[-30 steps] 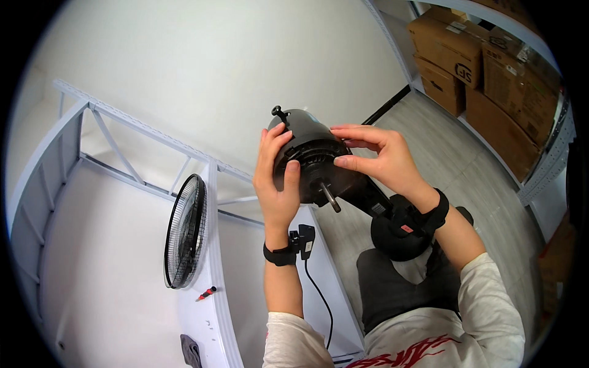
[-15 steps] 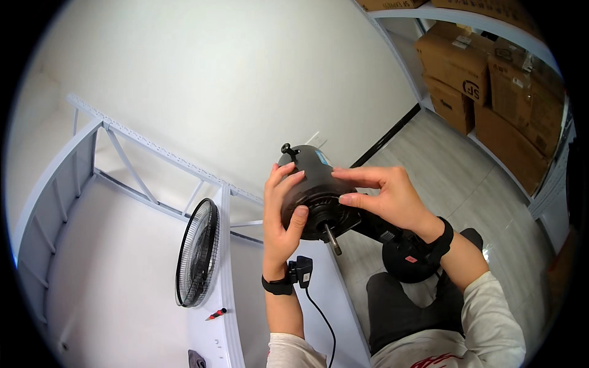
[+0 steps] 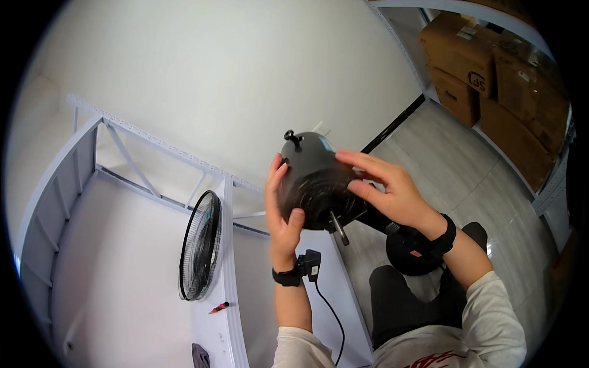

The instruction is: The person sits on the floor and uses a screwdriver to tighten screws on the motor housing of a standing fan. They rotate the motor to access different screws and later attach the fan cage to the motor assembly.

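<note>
Between my two hands is a black fan motor housing (image 3: 313, 168), a dome with a knob on its top and a bare metal shaft (image 3: 338, 228) slanting down from its front. My left hand (image 3: 283, 211) grips the housing's left side, its thumb low near the front rim. On the right side, my right hand (image 3: 392, 187) rests fingertips and thumb against the shell. The stand runs from the housing down to a round black base (image 3: 411, 250) near my knees. Slight blur covers the housing's front.
A black wire fan grille (image 3: 201, 245) leans on the white shelf rail (image 3: 228, 276) to my left. Close by lie a small red-and-black screwdriver (image 3: 219, 308) and a dark cloth-like item (image 3: 200, 356). Cardboard boxes (image 3: 457, 52) fill a rack at the far right.
The motor housing has tilted and shifted slightly, its shaft end now higher. Both hands have stayed on it, with my right fingers and thumb a little higher up and further right.
</note>
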Demonstrator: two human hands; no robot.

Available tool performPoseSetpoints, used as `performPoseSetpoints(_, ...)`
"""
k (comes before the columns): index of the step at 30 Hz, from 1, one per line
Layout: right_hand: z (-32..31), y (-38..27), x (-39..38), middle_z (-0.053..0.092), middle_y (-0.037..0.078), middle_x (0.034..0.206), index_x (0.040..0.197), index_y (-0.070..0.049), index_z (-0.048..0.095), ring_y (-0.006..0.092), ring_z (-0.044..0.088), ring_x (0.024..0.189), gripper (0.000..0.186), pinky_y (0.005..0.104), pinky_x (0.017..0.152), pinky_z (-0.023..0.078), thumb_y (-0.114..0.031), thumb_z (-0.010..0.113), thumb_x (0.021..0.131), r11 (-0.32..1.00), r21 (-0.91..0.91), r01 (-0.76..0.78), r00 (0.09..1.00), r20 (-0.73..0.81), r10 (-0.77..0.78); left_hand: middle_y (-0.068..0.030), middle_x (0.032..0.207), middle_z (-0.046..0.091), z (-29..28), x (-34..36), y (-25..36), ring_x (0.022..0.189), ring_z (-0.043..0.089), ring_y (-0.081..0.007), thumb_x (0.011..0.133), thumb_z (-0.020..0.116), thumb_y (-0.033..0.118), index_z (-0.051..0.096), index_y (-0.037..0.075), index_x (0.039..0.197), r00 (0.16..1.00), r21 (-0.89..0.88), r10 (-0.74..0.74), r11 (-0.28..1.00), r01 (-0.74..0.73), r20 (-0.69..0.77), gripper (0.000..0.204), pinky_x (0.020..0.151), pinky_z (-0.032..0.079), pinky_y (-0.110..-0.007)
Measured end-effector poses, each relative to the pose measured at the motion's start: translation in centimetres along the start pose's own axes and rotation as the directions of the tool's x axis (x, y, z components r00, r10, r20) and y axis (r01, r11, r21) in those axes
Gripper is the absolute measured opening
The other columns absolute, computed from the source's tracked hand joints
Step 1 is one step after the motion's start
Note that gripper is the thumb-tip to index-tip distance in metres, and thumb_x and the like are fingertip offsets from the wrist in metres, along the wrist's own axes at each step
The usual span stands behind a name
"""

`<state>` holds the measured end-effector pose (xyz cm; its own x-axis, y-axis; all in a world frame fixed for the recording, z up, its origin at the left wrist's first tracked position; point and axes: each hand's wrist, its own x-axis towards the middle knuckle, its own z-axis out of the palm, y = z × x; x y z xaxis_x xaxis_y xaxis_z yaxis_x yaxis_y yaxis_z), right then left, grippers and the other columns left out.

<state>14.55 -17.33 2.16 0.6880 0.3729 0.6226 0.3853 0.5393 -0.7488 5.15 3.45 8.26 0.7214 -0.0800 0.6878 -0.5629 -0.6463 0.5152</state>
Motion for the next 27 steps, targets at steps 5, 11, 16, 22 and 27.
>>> performPoseSetpoints(5, 0.9, 1.1, -0.5, 0.067, 0.012, 0.129, 0.141, -0.003, 0.057, 0.0132, 0.065, 0.109, 0.042, 0.0279, 0.091, 0.054, -0.011, 0.063, 0.100, 0.988, 0.147, -0.057, 0.998, -0.015, 0.060, -0.0232, 0.166, 0.018, 1.8, -3.6, -3.4, 0.154, 0.019, -0.0379, 0.080, 0.067, 0.075, 0.019, 0.001, 0.160, 0.983, -0.055, -0.008, 0.998, -0.002, -0.184, 0.119, 0.123, 0.018, -0.049)
performPoseSetpoints(11, 0.6, 1.0, -1.1, 0.068, 0.010, 0.128, 0.144, -0.004, 0.055, 0.0089, 0.064, 0.105, 0.046, 0.0247, 0.088, 0.053, -0.008, 0.064, 0.099, 0.994, 0.092, -0.066, 0.997, -0.037, 0.069, -0.0244, 0.165, 0.022, 1.7, -2.6, -3.5, 0.153, 0.024, -0.0386, 0.086, 0.072, 0.056, 0.022, -0.004, 0.158, 0.986, 0.069, 0.117, 0.992, -0.109, -0.115, 0.106, 0.122, 0.025, -0.049)
performPoseSetpoints(16, 1.1, 1.6, -1.1, 0.067, 0.010, 0.129, 0.143, -0.004, 0.056, 0.0094, 0.064, 0.107, 0.046, 0.0250, 0.089, 0.054, -0.007, 0.065, 0.098, 0.999, 0.017, -0.050, 0.997, -0.058, 0.051, -0.0246, 0.164, 0.024, 0.6, -3.0, -3.7, 0.152, 0.026, -0.0389, 0.088, 0.073, 0.045, 0.023, -0.004, 0.158, 0.989, 0.068, 0.130, 0.990, -0.125, -0.074, 0.100, 0.120, 0.029, -0.048)
performPoseSetpoints(22, 1.1, 2.4, -0.9, 0.058, 0.012, 0.142, 0.145, -0.001, 0.052, 0.0138, 0.057, 0.125, 0.049, 0.0285, 0.098, 0.052, -0.006, 0.064, 0.098, 0.997, 0.073, -0.038, 0.999, 0.008, 0.038, -0.0237, 0.166, 0.019, 0.4, -3.6, -3.7, 0.154, 0.019, -0.0400, 0.077, 0.082, 0.056, 0.018, -0.001, 0.160, 0.989, 0.056, 0.122, 0.991, -0.118, -0.084, 0.119, 0.121, 0.027, -0.050)
performPoseSetpoints(27, 0.2, 2.8, -0.3, 0.050, 0.011, 0.149, 0.153, -0.001, 0.040, 0.0190, 0.052, 0.132, 0.063, 0.0346, 0.110, 0.042, -0.006, 0.067, 0.096, 0.999, 0.045, 0.010, 0.995, 0.096, -0.015, -0.0237, 0.166, 0.018, 0.3, -3.2, -3.6, 0.155, 0.007, -0.0454, 0.057, 0.095, 0.053, 0.012, 0.003, 0.162, 0.979, 0.219, 0.201, 0.958, -0.186, -0.047, 0.143, 0.120, 0.025, -0.055)
